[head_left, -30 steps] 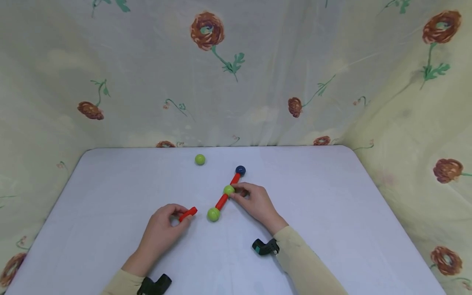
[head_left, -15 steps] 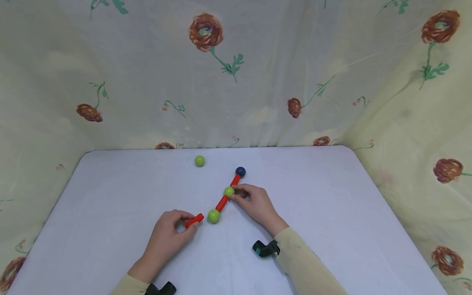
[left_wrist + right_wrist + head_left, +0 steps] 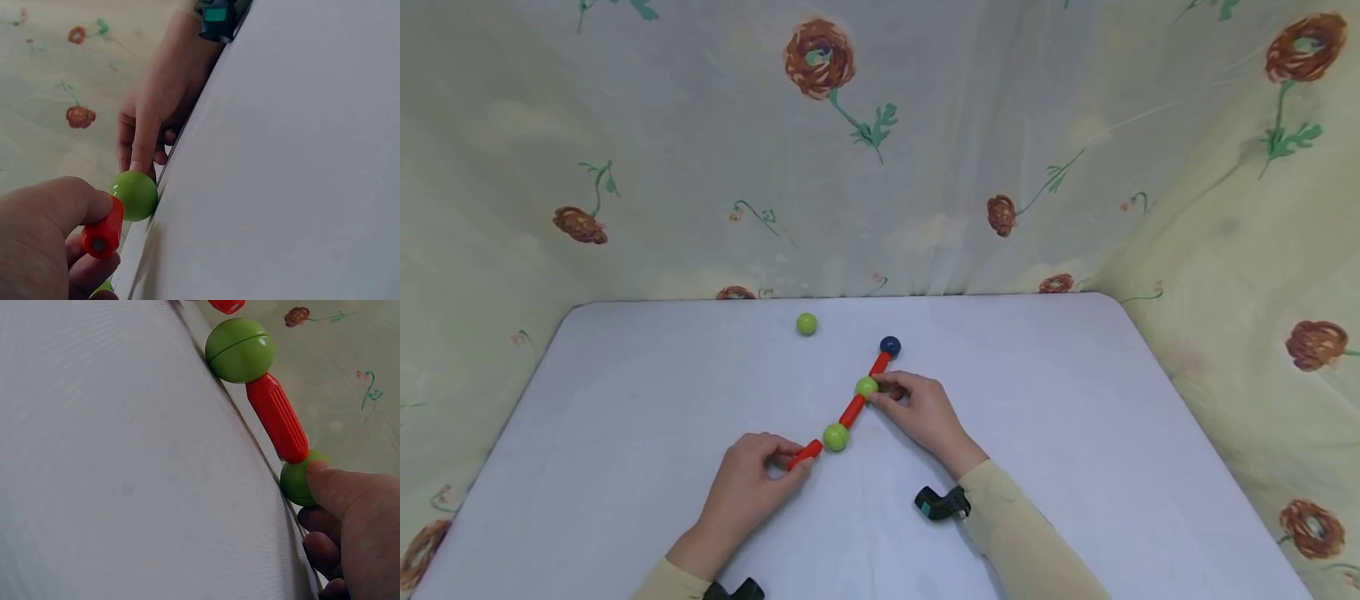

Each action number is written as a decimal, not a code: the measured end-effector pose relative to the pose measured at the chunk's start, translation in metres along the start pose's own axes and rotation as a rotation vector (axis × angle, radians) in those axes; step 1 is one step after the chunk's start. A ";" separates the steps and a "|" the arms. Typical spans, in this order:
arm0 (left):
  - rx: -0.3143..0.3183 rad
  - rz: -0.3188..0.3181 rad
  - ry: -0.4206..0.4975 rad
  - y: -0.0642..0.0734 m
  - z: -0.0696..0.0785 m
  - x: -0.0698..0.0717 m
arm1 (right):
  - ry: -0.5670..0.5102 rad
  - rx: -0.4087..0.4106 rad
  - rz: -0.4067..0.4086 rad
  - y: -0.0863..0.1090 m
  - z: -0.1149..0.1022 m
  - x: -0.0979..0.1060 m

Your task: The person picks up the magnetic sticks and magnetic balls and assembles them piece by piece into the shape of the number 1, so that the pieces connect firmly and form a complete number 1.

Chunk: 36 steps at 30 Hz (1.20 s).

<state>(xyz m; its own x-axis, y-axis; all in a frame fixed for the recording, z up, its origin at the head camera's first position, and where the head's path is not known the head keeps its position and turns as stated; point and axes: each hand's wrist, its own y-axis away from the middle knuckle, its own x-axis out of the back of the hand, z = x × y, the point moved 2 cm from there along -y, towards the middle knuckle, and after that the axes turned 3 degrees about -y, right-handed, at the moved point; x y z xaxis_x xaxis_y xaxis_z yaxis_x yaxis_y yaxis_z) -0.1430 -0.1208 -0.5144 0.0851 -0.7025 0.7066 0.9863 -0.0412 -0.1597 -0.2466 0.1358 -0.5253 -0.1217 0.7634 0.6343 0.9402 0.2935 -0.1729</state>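
My left hand (image 3: 748, 483) pinches a loose red rod (image 3: 806, 454) between thumb and fingers. In the head view the rod's far end is close beside the near green ball (image 3: 836, 437); I cannot tell whether they touch. A second red rod (image 3: 278, 419) joins that ball to the middle green ball (image 3: 867, 387), which my right hand (image 3: 925, 421) pinches. Beyond it a further red rod (image 3: 879, 363) leads to a dark blue ball (image 3: 891, 346). In the left wrist view the held rod shows a small grey disc (image 3: 98, 245) in its end.
A separate green ball (image 3: 807, 324) lies near the back edge of the white table (image 3: 1037, 392). A flowered cloth (image 3: 910, 167) hangs behind and beside the table. Dark wrist cameras (image 3: 942, 503) sit on both wrists.
My left hand has moved right and slightly toward the table's front with the red rod, bringing it up close to the near green ball. My right hand keeps its hold on the middle ball.
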 end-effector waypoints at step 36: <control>-0.094 0.063 -0.116 0.001 0.006 -0.009 | 0.027 0.031 0.069 0.011 -0.003 0.002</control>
<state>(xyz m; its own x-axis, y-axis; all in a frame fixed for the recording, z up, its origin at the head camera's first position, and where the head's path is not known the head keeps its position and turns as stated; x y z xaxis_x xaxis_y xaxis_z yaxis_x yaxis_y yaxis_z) -0.1418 -0.1107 -0.5168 0.1673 -0.6193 0.7671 0.9614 -0.0701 -0.2662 -0.2357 0.1386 -0.5236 -0.0483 0.7667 0.6402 0.9358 0.2588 -0.2393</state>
